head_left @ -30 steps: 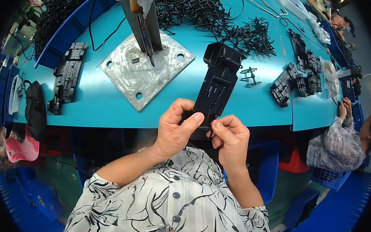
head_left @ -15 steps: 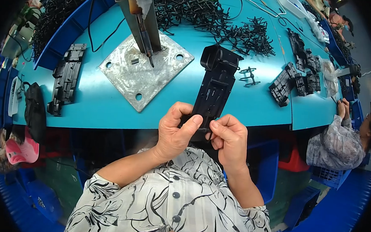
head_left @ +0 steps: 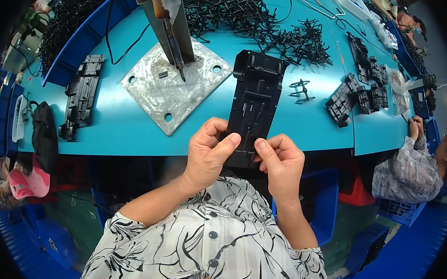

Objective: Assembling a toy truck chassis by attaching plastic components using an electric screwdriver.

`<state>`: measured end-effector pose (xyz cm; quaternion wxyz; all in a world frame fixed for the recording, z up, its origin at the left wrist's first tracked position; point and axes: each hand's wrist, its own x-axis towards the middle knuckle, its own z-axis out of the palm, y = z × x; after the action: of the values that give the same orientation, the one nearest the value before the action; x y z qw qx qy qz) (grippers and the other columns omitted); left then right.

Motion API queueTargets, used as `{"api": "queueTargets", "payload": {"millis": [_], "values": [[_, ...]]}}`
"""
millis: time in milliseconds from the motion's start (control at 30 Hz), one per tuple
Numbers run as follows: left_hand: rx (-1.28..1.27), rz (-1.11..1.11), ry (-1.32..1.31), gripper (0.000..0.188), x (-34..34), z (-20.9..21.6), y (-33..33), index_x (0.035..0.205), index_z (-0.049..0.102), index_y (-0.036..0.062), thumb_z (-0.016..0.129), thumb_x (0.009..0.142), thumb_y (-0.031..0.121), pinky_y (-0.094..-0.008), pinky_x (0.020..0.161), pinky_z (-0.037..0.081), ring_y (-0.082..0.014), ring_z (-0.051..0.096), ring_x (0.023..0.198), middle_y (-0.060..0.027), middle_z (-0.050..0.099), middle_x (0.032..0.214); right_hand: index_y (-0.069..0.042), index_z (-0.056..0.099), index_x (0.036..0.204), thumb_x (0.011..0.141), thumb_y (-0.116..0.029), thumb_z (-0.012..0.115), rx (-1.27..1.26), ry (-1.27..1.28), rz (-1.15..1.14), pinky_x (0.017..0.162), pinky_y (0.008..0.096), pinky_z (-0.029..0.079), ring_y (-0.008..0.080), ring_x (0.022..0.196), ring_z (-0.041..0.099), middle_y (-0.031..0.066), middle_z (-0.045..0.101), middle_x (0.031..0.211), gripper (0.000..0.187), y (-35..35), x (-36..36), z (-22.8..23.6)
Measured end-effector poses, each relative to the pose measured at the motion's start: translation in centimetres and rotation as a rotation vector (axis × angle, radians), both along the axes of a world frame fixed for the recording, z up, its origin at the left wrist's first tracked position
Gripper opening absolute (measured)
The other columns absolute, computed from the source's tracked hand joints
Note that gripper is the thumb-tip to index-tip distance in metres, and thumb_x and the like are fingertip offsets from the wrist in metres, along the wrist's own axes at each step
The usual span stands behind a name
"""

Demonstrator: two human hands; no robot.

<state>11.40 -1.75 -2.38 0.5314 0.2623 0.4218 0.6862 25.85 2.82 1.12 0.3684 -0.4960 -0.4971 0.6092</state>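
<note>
Both my hands hold a long black plastic chassis-like part (head_left: 255, 103) by its near end, just past the table's front edge. Its far end tilts up over the table, showing a wheel-arch shape there. My left hand (head_left: 210, 151) grips the left edge, thumb on top. My right hand (head_left: 282, 158) pinches the right near corner between thumb and curled fingers; whether a smaller piece sits in that pinch is hidden. To the left of the part lies a square metal plate (head_left: 149, 101), with a soldering-iron-like tool (head_left: 175, 47) mounted point-down over it.
Loose thin black parts (head_left: 231, 17) are heaped at the back. A small black frame piece (head_left: 301, 91) lies right of my hands. Similar black chassis parts (head_left: 83, 95) rest at left, others (head_left: 341, 100) at right. A blue bin (head_left: 80, 49) stands far left; a co-worker's sleeve (head_left: 408, 174) shows at right.
The chassis part has swung a little left and turned, so its broad face shows more squarely. My right hand has shifted slightly right, still at the near corner.
</note>
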Motion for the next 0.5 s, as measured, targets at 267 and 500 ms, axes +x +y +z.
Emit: {"api": "queueTargets", "payload": {"millis": [267, 500], "values": [[0.058, -0.025, 0.140, 0.008, 0.1, 0.9, -0.4, 0.095, 0.054, 0.0045, 0.061, 0.091, 0.005, -0.0173, 0.064, 0.040, -0.0012, 0.046, 0.074, 0.0031, 0.054, 0.085, 0.001, 0.060, 0.093, 0.084, -0.005, 0.070, 0.247, -0.027, -0.006, 0.069, 0.0196, 0.047, 0.0058, 0.077, 0.058, 0.0042, 0.065, 0.090, 0.015, 0.3, 0.6, -1.1], [0.058, -0.069, 0.171, 0.007, 0.4, 1.0, -0.6, 0.096, 0.056, 0.0044, 0.061, 0.091, 0.005, -0.0176, 0.066, 0.043, -0.0012, 0.048, 0.074, 0.0029, 0.055, 0.090, 0.002, 0.063, 0.102, 0.086, -0.004, 0.067, -0.131, 0.361, 0.044, 0.077, 0.0228, 0.048, 0.0089, 0.081, 0.061, 0.0057, 0.067, 0.094, 0.018, 0.2, -0.5, 0.5]]}}
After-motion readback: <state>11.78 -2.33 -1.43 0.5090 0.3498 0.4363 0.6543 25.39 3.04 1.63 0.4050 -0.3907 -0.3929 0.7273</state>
